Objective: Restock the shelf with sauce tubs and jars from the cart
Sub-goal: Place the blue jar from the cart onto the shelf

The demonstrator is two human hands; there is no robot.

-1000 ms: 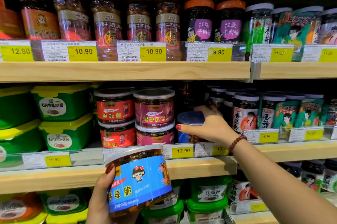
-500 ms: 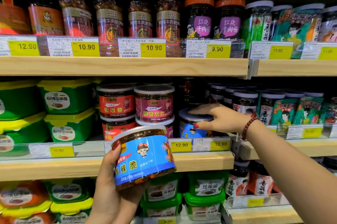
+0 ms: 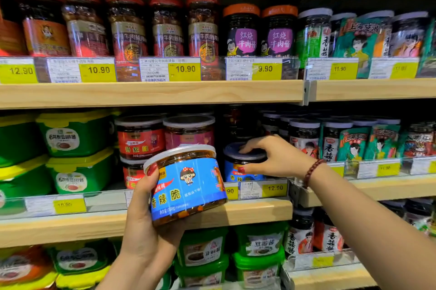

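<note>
Left hand grips a tilted tub; right hand grips another.
Nearest, the tilted tub is held in front of the middle shelf edge. Farther right, the shelf tub stands on that shelf, right of the jars, fingers over its lid, thumb at its side.

Red nails — maroon bead bracelet

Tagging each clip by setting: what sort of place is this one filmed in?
Most likely a supermarket or grocery store aisle: wooden shelves hold rows of matching sauce jars and stacked green tubs, with yellow price tags clipped along each shelf edge.
</note>
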